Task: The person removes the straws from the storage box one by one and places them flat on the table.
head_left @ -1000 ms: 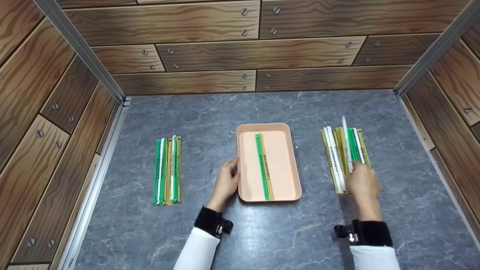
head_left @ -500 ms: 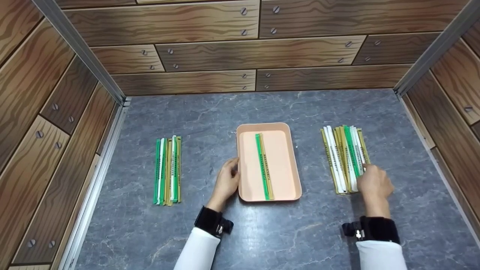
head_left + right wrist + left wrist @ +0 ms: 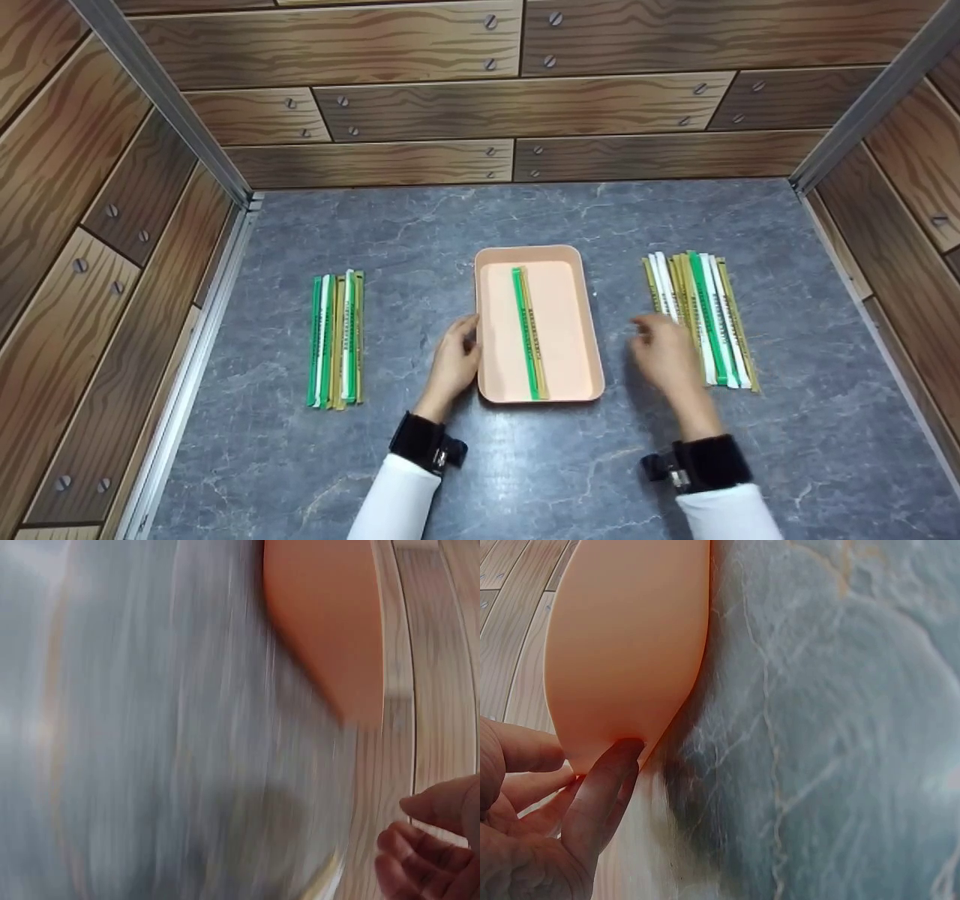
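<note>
My left hand (image 3: 456, 364) holds the left side of a shallow peach tray (image 3: 573, 382). In the left wrist view, thumb and bent fingers (image 3: 607, 787) meet at the tray's outer wall. A long thin green packet (image 3: 523, 322) and a gold one (image 3: 533, 337) lie side by side in the tray. My right hand (image 3: 666, 351), holding nothing, hovers with loosely bent fingers over the left edge of a right-hand bundle of green, white and gold packets (image 3: 712, 315), hiding part of it. The right wrist view is blurred by motion; loosely bent fingers (image 3: 424, 847) show there.
Another row of green, white and gold packets (image 3: 335, 337) lies on the grey marbled tabletop (image 3: 420, 225) at the left. Wood-patterned walls (image 3: 420, 112) with metal corner rails enclose the surface at the back and sides.
A second ago my right hand held a whitish packet tilted up over the right bundle. It then moved to the bundle's right side and now sits at its left. My left hand stayed put.
</note>
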### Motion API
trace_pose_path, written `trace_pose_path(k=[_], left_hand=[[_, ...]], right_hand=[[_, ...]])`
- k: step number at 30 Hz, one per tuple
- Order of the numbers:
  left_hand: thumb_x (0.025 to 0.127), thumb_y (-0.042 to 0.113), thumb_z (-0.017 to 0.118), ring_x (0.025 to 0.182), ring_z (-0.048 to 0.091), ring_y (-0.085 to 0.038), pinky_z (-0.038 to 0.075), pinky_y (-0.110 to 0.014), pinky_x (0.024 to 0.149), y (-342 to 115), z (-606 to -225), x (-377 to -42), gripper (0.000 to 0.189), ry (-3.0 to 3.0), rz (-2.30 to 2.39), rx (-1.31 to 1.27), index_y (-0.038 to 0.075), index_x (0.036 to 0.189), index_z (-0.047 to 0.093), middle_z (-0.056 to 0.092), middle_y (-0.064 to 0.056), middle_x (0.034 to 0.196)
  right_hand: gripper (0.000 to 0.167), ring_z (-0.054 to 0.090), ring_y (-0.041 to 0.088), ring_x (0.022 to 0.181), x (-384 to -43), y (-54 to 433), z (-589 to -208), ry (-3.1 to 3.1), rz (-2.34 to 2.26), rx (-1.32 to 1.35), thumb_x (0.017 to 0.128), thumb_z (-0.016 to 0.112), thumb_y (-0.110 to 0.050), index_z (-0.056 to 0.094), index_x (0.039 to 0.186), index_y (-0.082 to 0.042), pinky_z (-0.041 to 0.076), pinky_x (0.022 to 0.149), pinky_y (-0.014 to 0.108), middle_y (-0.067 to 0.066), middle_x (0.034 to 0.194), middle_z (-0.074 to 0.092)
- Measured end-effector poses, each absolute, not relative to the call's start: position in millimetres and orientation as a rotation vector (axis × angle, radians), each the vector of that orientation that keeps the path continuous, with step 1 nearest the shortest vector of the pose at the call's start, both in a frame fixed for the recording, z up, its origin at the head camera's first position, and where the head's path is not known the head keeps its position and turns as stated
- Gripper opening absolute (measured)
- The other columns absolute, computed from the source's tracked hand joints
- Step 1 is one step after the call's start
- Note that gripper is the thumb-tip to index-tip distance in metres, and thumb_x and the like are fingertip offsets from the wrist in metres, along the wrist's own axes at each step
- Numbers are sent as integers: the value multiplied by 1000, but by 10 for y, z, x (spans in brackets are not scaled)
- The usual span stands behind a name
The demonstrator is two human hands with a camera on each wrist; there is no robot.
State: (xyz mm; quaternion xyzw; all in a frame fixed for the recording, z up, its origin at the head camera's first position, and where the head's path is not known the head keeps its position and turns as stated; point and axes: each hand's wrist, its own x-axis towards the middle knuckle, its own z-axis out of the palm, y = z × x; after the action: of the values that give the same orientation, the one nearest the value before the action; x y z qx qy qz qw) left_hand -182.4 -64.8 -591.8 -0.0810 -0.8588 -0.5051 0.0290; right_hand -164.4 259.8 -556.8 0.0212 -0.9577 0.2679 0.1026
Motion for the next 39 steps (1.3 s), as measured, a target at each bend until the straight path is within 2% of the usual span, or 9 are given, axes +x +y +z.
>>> trace_pose_path(k=[6, 13, 16, 20, 27, 39], left_hand=[[87, -9, 57, 106, 59, -28, 49, -39, 90, -650, -5911, -1822, 45, -2637, -1586, -247, -10, 132, 55, 56, -22, 131], [87, -9, 58, 106, 59, -28, 49, -39, 91, -645, -5909, -1828, 45, -2631, -1593, -241, -10, 131, 56, 57, -22, 131], [87, -8, 58, 103, 61, -28, 51, -38, 89, -641, -5908, -1824, 44, -2631, -1605, -235, -10, 131, 56, 57, -22, 131], [88, -9, 58, 98, 62, -27, 52, -37, 87, -638, -5913, -1820, 44, -2633, -1610, -231, -10, 131, 56, 56, -23, 131], [86, -11, 58, 106, 59, -30, 50, -40, 90, -642, -5929, -1819, 44, -2621, -1595, -247, -12, 130, 56, 56, -25, 131], [87, -10, 59, 93, 63, -26, 52, -35, 84, -641, -5926, -1811, 44, -2626, -1580, -251, -10, 130, 56, 57, -23, 129]], right_hand=[[21, 66, 30, 79, -1649, 1970, -5636, -2785, 890, 374, 81, 70, 6, 71, 102, 3, 56, 71, 43, 16, 90, 67], [23, 58, 19, 72, -1624, 1550, -5746, -2937, 807, 584, 88, 67, -3, 72, 111, -4, 53, 65, 36, 5, 87, 60], [20, 54, 17, 67, -1616, 1500, -5795, -2980, 719, 593, 92, 66, -8, 73, 111, -8, 50, 60, 35, 3, 84, 56], [16, 54, 20, 66, -1617, 1504, -5836, -2961, 680, 582, 92, 67, -9, 74, 106, -7, 50, 59, 37, 5, 82, 55], [7, 55, 25, 65, -1641, 1540, -5884, -2919, 698, 527, 85, 71, -2, 73, 93, -2, 51, 60, 39, 7, 77, 54], [27, 62, 29, 72, -1625, 1496, -5857, -2974, 716, 362, 79, 67, 7, 73, 103, -1, 54, 60, 43, 12, 83, 63]])
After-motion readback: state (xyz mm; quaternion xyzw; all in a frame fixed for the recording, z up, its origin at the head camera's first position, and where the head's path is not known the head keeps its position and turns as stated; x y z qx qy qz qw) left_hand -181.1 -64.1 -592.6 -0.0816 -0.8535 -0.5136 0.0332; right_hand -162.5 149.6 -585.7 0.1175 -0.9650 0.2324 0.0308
